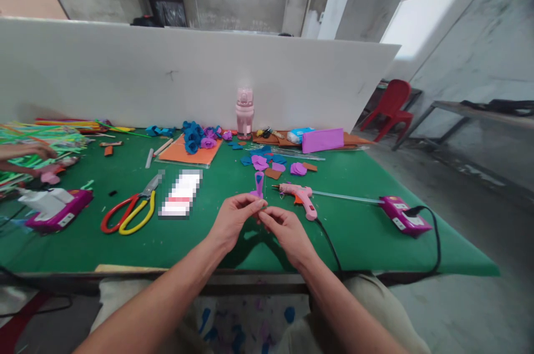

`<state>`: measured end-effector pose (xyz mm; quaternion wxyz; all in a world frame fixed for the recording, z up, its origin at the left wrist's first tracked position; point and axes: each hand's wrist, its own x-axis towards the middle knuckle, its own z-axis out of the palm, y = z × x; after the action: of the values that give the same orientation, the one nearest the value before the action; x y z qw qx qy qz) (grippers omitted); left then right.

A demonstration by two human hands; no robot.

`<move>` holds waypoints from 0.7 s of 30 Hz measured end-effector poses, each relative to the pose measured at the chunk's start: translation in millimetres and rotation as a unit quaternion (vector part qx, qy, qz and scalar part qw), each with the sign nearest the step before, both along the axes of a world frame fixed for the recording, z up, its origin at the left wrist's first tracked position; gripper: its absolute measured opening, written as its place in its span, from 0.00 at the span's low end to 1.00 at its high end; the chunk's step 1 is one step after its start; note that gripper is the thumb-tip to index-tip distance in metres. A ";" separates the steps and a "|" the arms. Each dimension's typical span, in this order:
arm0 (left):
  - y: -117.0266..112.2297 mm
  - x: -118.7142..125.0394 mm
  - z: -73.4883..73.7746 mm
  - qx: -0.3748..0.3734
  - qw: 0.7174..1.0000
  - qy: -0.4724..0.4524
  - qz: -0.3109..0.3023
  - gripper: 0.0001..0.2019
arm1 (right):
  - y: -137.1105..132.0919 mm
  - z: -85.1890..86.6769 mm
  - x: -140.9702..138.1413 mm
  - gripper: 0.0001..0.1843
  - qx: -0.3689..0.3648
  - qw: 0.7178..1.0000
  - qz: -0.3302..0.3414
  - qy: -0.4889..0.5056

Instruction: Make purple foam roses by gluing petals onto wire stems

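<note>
In front of me, over the table's near middle, my left hand (236, 220) pinches a small purple flower piece (259, 178) with a bit of blue inside it. It stands up above my fingertips, and its lower end is hidden by them. My right hand (290, 234) is closed too, thumb against forefinger, its tips meeting those of my left hand just below the flower piece. What lies in that right pinch is too small to make out. Just right of my hands rests a pink glue gun (300, 195) with a clear glue stick (350, 197) behind it.
Loose purple petals (259, 163), blue petals and brown pieces lie beyond my hands. Scissors (136, 209) and a blurred-out phone-like rectangle (182, 193) sit left. Finished-looking blue flowers (192, 137) rest on orange sheets. A purple power strip (404, 215) is right. Another person's hand (37, 151) works far left.
</note>
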<state>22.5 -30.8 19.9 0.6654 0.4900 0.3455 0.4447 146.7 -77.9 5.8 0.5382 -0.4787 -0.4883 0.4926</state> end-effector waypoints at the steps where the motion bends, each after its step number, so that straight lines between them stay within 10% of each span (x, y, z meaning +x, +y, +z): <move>1: 1.1 -1.2 1.6 0.002 1.000 -0.008 0.007 0.08 | 0.3 0.3 1.4 0.12 -0.001 1.000 -0.001 -0.003; 11: -2.6 -2.7 3.5 -0.088 0.995 -0.020 -0.040 0.09 | 10.1 2.8 15.2 0.13 0.011 0.992 -0.111 0.066; 21: -6.7 4.1 -10.4 -0.052 0.996 0.015 -0.075 0.09 | 11.3 -1.3 7.1 0.12 -0.004 0.992 -0.059 0.108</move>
<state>26.5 -37.5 9.5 0.7161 0.4862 0.3401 0.3676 153.9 -66.5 4.5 0.6140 -0.4531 -0.3959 0.5108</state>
